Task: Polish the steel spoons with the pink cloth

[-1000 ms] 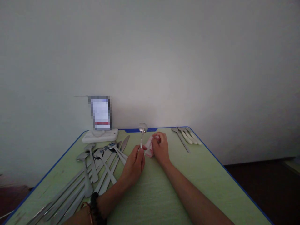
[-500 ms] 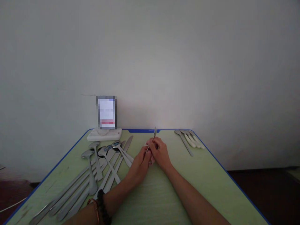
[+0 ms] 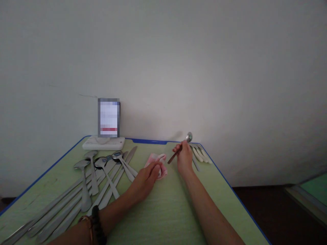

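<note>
My left hand (image 3: pixel 147 177) is closed on a crumpled pink-and-white cloth (image 3: pixel 152 158) at the middle of the table. Away to its right, my right hand (image 3: pixel 185 159) grips a metal spoon (image 3: pixel 189 137). The spoon's bowl points up toward the wall, and its handle slants down to the left below my fingers. Close behind that hand lie several pieces of white-handled cutlery (image 3: pixel 204 157) and a metal piece with a plain handle (image 3: pixel 196 164), its upper end hidden by the hand. Left of the cloth, metal spoons (image 3: pixel 101 162) lie across long table knives (image 3: pixel 132 154).
A phone (image 3: pixel 109 117) with a blurred screen stands upright on a white slab-like base (image 3: pixel 103 143) at the back left. The green table (image 3: pixel 163 217) has a blue edge and meets a plain wall (image 3: pixel 163 68).
My hands have parted. My right hand has carried the spoon up and right, beside the white-handled cutlery. My left hand has kept the cloth, and the view has turned slightly right.
</note>
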